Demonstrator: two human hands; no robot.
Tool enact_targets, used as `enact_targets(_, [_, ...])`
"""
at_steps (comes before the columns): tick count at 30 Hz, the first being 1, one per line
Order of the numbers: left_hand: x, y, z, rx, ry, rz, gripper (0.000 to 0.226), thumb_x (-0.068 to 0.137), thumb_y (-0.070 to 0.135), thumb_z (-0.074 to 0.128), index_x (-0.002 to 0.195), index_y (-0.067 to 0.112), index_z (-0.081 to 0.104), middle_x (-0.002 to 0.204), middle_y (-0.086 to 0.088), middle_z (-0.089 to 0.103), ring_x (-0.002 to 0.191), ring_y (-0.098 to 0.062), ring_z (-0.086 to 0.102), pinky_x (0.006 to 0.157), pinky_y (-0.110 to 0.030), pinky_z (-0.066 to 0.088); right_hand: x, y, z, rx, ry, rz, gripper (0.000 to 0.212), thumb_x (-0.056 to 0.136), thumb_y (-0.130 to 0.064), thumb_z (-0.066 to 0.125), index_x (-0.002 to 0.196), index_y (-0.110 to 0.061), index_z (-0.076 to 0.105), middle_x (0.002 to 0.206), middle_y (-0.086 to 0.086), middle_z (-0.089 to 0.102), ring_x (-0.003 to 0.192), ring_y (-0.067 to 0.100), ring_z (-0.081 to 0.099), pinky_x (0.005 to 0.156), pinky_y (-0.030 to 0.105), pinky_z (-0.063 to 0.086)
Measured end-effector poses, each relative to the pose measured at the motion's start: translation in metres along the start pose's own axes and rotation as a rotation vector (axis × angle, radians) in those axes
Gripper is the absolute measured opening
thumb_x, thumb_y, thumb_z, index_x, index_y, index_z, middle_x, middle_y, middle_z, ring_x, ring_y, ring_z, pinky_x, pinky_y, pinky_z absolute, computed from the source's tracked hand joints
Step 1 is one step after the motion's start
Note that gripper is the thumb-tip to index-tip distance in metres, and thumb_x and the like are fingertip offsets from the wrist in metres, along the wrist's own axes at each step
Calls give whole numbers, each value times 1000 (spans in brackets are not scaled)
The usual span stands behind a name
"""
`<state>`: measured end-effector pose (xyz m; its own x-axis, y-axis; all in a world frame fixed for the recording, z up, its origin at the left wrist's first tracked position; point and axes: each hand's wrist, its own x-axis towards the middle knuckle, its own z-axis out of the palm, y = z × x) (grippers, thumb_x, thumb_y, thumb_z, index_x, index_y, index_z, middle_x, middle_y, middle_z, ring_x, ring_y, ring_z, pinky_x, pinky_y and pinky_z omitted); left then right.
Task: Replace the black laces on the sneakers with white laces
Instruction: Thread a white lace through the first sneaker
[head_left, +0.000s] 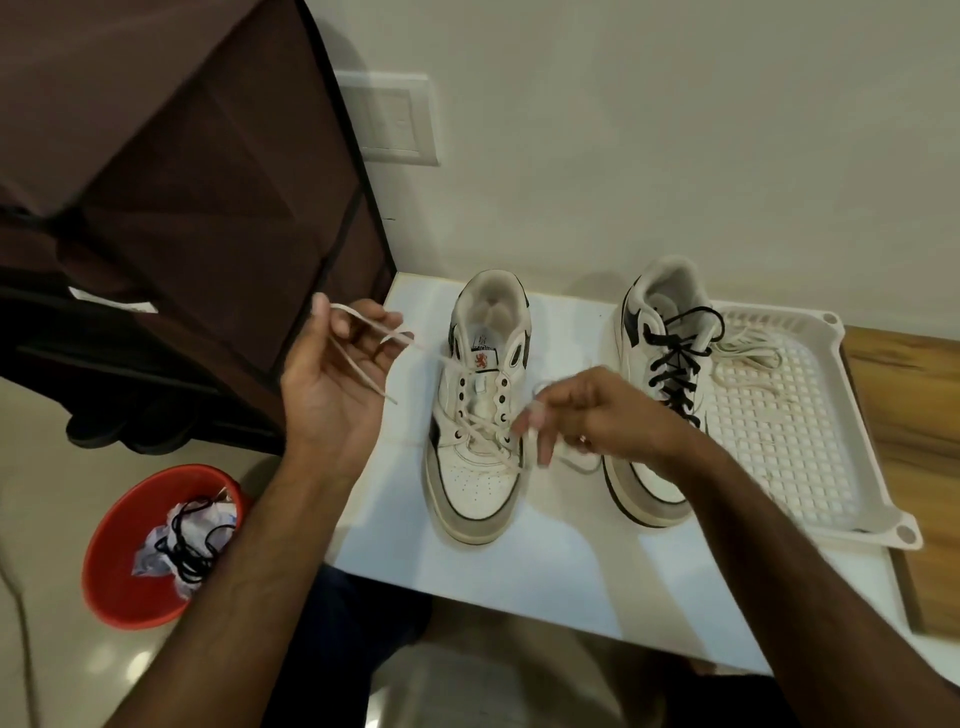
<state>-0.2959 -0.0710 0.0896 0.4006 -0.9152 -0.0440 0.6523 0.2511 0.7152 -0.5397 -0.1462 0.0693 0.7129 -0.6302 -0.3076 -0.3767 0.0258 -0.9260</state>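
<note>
Left hand: your left hand (332, 374) pinches one end of the white lace (480, 428), lifted left of the near sneaker (480, 410) to draw slack.
Right hand: your right hand (587, 415) pinches the other end beside the lower eyelets, fingers curled; blur hides the exact grip.
Lace: crossed through the lower eyelets only.
Other sneaker (660, 400): black lace (675, 364) in place; spare white lace (748, 348) waits in the tray (883, 467).
</note>
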Motion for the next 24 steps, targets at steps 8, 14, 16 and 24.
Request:
enact_targets(8, [9,2,-13,96,200,108,26,106,21,48,117,14,70,92,3,70,77,-6,63,70,-24,55,-2,19,-3,-581,-431,347,17,95,-16,62,90,-21,77,83,-1,79,55,2,58,75,43,53])
enact_targets(14, [10,-7,-24,743,-95,135,38,106,4,47,140,18,56,95,-4,69,50,-8,32,45,-24,25,-8,8,-17,-315,-303,243,25,91,-7,68,112,-21,73,104,-5,77,67,8,69,64,37,55])
enact_targets(16, [6,-11,-19,886,-224,110,47,104,-1,49,144,23,50,89,-9,68,54,-7,39,49,-21,29,-13,1,-17,-197,-205,227,32,91,4,56,108,-16,74,105,-3,77,67,10,68,54,23,48])
enact_targets(24, [3,-22,-23,1379,-352,231,16,97,6,66,100,19,76,85,6,72,60,-7,52,60,-11,37,10,-12,19,-236,609,-159,20,93,-6,56,94,-21,71,87,-9,71,44,5,47,50,12,34])
